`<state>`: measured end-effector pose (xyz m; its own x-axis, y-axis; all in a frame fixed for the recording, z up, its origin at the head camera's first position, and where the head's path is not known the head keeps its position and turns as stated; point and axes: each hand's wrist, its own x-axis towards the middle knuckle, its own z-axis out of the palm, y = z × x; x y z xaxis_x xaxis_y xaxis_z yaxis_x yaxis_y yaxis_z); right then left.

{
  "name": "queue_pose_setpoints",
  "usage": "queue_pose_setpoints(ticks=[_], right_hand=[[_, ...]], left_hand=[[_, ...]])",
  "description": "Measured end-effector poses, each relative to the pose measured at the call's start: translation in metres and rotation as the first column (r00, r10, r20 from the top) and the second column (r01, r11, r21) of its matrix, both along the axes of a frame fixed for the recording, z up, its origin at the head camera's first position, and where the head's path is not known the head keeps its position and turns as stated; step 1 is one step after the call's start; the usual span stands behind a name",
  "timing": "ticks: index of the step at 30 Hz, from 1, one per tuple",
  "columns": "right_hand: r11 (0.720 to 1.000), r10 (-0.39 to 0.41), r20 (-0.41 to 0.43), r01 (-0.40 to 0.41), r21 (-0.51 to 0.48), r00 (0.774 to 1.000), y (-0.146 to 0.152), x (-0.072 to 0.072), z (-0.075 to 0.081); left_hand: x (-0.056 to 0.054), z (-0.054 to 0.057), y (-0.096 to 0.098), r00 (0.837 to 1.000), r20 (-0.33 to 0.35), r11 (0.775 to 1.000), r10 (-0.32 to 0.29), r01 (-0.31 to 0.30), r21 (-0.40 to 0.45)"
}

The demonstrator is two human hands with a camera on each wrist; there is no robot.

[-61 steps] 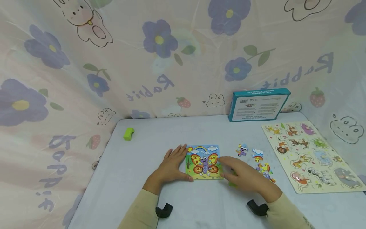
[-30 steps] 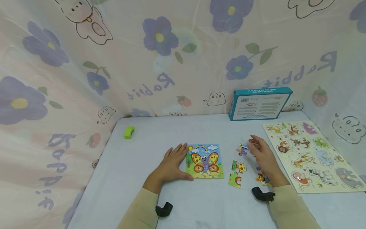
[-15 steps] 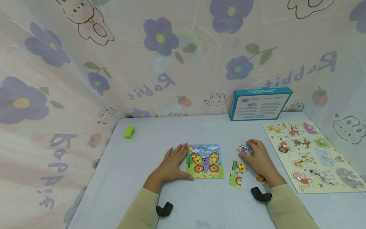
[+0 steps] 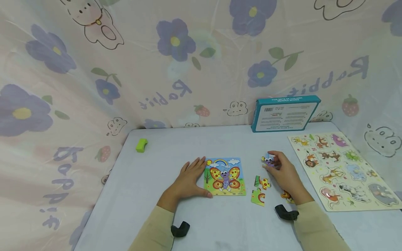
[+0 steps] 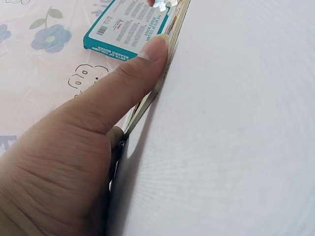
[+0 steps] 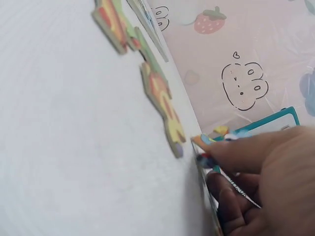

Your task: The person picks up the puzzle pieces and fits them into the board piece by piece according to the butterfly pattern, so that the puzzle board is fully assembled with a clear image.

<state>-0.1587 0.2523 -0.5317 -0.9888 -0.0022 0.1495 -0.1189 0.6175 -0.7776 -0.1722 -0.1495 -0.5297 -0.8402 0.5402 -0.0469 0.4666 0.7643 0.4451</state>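
Note:
In the head view my left hand [image 4: 188,183] rests with spread, straight fingers at the left edge of a square butterfly puzzle board [image 4: 233,191]. Its thumb lies along the board's near edge, also seen from the side in the left wrist view. To the right of the board, my right hand [image 4: 285,174] pinches a jigsaw piece [image 4: 268,160] printed with a purple butterfly face. In the right wrist view the thumb hides most of that piece. Closer to me lie a piece with a yellow spotted wing [image 4: 263,183] and a green piece with a red curve [image 4: 258,197].
Another jigsaw piece [image 4: 287,197] shows partly under my right wrist. A large animal puzzle board [image 4: 317,188] lies at the right. Behind stands a teal-edged box [image 4: 284,116] against the patterned cloth. A green arch block [image 4: 141,145] sits at the far left of the table.
My right hand has left the butterfly board's right edge, gone right to the loose pieces and picked the butterfly-face piece, which now sits tilted in its fingers. My left hand has stayed put.

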Motion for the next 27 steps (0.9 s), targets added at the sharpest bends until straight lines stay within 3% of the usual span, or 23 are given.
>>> queue_pose_setpoints(ticks=[8, 16, 27], right_hand=[[0.996, -0.074, -0.068, 0.071, -0.051, 0.995, -0.001, 0.005, 0.002], [0.985, -0.091, -0.133, 0.069, -0.161, 0.987, -0.009, 0.007, 0.011], [0.954, 0.050, 0.004, -0.047, -0.296, 0.999, -0.040, 0.017, 0.028]], left_hand=[[-0.002, -0.001, 0.000, 1.000, 0.000, 1.000, -0.006, 0.006, -0.018], [-0.001, 0.000, 0.000, 1.000, 0.003, 1.000, -0.003, 0.003, -0.016], [-0.001, 0.000, -0.001, 1.000, 0.011, 1.000, -0.003, 0.004, -0.022]])
